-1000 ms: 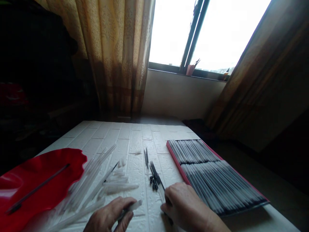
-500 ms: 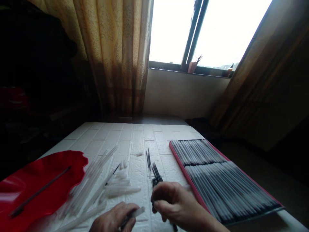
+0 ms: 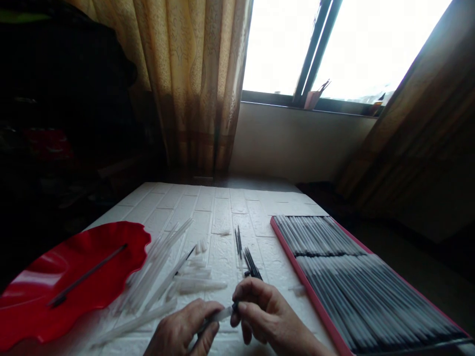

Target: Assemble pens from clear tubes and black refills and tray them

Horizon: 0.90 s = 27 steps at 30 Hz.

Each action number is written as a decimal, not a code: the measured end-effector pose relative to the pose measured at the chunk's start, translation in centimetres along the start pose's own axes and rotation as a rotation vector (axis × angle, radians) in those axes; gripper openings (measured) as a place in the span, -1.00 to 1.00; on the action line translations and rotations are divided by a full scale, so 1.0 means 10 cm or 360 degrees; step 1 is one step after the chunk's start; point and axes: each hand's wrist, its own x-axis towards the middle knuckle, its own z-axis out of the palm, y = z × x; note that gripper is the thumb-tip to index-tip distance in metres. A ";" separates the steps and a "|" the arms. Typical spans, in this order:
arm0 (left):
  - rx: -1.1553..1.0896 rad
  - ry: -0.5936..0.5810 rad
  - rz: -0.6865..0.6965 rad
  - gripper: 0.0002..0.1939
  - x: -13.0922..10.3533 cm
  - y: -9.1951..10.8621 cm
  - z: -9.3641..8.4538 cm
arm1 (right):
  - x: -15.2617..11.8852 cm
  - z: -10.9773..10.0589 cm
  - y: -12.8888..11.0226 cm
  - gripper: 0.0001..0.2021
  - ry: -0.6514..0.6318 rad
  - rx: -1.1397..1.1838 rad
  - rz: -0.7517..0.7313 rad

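At the near edge of the table, my left hand (image 3: pixel 181 329) is closed around a translucent tube (image 3: pixel 224 314), whose clear end sticks out to the right. Between the thumb and index finger of my right hand (image 3: pixel 265 311) is a small black cap-like piece (image 3: pixel 235 306). The piece is at the tube's end and seems to touch it; I cannot tell whether it is on it. Just beyond my right hand lies a bunch of thin black sticks (image 3: pixel 253 263), partly hidden by the fingers. Loose clear tubes (image 3: pixel 200 284) lie beyond my left hand.
On the left, a red wavy-edged plate (image 3: pixel 122 282) holds one dark slender rod (image 3: pixel 89 274). A pink-rimmed box (image 3: pixel 315 301) full of dark-and-clear sticks (image 3: pixel 363 296) stands on the right. Long clear tubes (image 3: pixel 159 267) lie beside the plate on the white brick-patterned table (image 3: pixel 222 207).
My right hand has brought the black piece against the end of the tube in my left hand. The whole view has shifted, so the surroundings appear farther right.
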 end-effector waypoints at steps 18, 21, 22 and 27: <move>-0.0009 0.0054 0.0040 -0.72 0.02 0.02 -0.01 | -0.09 -0.09 0.10 -0.93 0.0086 -0.1255 -0.0887; -0.0037 0.0001 -0.0001 -0.71 0.01 0.02 -0.01 | -0.10 -0.08 0.07 -0.91 0.0112 -0.1361 -0.0894; -0.0050 -0.0014 -0.0009 -0.71 0.01 0.02 -0.01 | -0.10 -0.07 0.06 -0.90 0.0109 -0.1370 -0.0884; -0.0084 -0.0037 -0.0027 -0.70 0.01 0.03 -0.02 | -0.10 -0.08 0.08 -0.88 0.0115 -0.1458 -0.0906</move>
